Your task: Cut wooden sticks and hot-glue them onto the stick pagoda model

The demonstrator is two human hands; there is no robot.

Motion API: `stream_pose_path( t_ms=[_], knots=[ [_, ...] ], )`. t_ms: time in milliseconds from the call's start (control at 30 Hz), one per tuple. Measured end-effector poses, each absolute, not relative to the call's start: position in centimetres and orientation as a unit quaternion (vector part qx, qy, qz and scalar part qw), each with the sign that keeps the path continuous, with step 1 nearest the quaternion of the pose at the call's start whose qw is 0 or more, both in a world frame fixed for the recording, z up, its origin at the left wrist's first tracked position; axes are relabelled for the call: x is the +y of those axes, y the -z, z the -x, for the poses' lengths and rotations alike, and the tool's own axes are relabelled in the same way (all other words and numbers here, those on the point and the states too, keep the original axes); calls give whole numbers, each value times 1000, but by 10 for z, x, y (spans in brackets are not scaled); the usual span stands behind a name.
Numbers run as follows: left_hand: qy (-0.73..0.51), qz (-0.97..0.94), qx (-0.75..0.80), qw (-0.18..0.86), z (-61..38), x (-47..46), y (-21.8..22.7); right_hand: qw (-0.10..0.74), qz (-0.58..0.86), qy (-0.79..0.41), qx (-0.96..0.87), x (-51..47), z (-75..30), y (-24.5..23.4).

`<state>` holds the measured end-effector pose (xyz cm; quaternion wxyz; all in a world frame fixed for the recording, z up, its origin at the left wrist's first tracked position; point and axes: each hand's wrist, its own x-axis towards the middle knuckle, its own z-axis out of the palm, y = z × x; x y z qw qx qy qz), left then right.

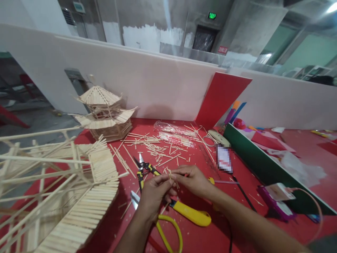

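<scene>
My left hand and my right hand meet over the red table, both pinched on a few short thin wooden sticks. Just beyond my fingers lie black-and-yellow cutting pliers. Under my hands lie a yellow utility knife and yellow-handled scissors. At my left stands a large stick-built roof frame, close to my left hand.
A small stick pagoda model stands at the back by the white partition. Loose sticks and a clear bag of sticks are scattered mid-table. A red board leans on the partition. A green divider and a purple device sit right.
</scene>
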<state>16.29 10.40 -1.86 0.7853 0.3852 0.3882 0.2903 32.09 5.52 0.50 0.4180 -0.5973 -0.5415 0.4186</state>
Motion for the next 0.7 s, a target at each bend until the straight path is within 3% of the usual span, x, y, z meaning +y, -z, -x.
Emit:
stream_pose_path(
  t_ms=[167, 300, 500, 700],
  knots=[
    [-293, -360, 374, 803, -159, 99, 10, 454, 706, -250, -482, 0, -338, -10],
    [-298, -333, 401, 799, -141, 90, 7, 460, 752, -217, -419, -42, -339, 3],
    [-334, -350, 429, 763, -106, 69, 1, 279, 706, -218, -613, -47, -294, 8],
    [-382, -315, 465, 734, -75, 58, 6, 163, 686, -216, -676, -42, -238, 13]
  ],
)
